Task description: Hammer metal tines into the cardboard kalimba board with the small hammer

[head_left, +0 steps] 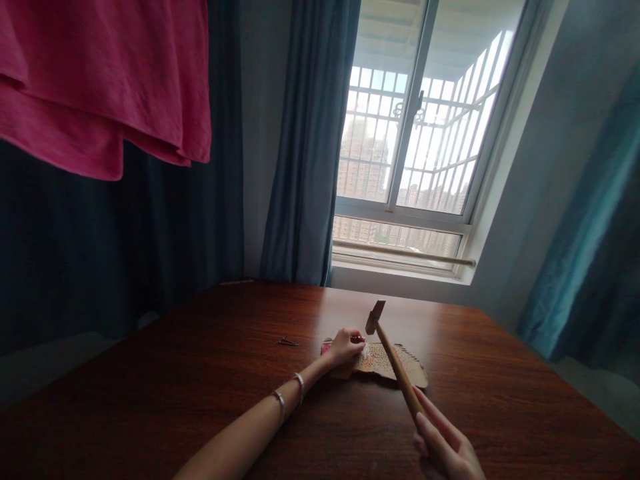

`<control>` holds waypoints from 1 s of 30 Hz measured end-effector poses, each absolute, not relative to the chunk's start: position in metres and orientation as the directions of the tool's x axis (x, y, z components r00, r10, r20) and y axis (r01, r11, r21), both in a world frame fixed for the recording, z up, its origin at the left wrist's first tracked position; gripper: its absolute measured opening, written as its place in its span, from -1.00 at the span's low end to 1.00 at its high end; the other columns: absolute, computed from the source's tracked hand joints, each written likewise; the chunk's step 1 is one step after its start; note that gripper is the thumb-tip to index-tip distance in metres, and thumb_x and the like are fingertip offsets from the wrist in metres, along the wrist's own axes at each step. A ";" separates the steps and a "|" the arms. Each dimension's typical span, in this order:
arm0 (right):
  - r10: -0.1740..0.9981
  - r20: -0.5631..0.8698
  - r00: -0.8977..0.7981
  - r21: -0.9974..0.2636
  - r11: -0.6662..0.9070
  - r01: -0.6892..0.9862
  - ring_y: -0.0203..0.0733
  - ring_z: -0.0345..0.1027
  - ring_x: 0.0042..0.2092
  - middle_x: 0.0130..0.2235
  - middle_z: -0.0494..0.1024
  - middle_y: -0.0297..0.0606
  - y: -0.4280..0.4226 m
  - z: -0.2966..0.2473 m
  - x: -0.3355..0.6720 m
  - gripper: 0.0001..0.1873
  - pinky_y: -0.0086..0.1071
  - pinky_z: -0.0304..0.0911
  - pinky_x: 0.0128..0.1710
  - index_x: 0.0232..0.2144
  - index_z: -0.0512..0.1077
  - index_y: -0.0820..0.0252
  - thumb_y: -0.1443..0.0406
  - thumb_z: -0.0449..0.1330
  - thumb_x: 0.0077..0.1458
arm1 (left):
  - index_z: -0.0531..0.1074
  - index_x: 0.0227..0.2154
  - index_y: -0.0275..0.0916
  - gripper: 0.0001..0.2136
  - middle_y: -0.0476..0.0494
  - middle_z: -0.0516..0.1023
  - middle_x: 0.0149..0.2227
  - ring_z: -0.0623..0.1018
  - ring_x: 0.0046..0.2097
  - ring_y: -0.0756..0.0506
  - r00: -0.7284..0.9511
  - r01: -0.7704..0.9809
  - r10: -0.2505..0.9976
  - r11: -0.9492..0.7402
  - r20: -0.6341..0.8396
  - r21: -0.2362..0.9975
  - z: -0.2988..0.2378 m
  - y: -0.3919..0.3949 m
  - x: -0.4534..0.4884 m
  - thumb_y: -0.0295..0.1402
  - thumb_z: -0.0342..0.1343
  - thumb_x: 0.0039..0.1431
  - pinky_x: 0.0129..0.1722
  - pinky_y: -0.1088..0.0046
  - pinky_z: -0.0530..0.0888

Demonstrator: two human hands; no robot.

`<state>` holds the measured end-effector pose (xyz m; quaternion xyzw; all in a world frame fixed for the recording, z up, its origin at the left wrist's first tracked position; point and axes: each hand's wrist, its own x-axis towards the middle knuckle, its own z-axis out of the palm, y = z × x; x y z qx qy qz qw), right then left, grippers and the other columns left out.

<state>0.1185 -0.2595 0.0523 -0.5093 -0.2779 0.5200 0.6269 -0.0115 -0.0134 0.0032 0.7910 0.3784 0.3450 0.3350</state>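
Observation:
A hammer with a wooden handle is gripped in my right hand, its head raised above the table. My left hand rests at the left part of a flat tan piece, with fingers pinched together. What they hold, if anything, is too small to make out. Many small dark holes or dots cover the middle of the tan piece, and its edges are uneven. Left of that hand lie several thin dark nail-like pieces.
Everything lies on a dark brown wooden table. Behind it are a barred window and blue curtains. A pink cloth hangs at the upper left.

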 end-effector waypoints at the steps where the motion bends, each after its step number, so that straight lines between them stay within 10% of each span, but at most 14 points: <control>1: 0.931 -0.181 0.317 -0.926 -0.054 -0.373 -0.54 0.02 -0.71 -0.71 0.17 -0.53 -0.260 0.048 0.118 -0.12 -0.68 -0.19 -0.75 0.09 0.21 0.24 0.05 0.33 -0.29 | 0.47 -0.44 -0.30 -0.82 -0.08 0.53 -0.40 0.48 -0.33 -0.03 0.476 0.369 0.829 -0.490 0.292 0.790 0.003 -0.013 -0.011 -0.30 0.08 -0.07 -0.33 0.54 0.35; 30: 0.925 -0.172 0.339 -0.940 -0.051 -0.338 -0.57 -0.11 -0.75 -0.73 0.20 -0.51 -0.268 0.050 0.120 -0.01 -0.66 -0.32 -0.78 0.13 0.12 0.32 0.00 0.31 -0.31 | 0.46 -0.47 -0.32 -0.84 -0.09 0.53 -0.42 0.48 -0.35 -0.02 0.484 0.342 0.813 -0.516 0.324 0.785 -0.001 -0.011 -0.011 -0.34 0.08 -0.08 -0.36 0.57 0.35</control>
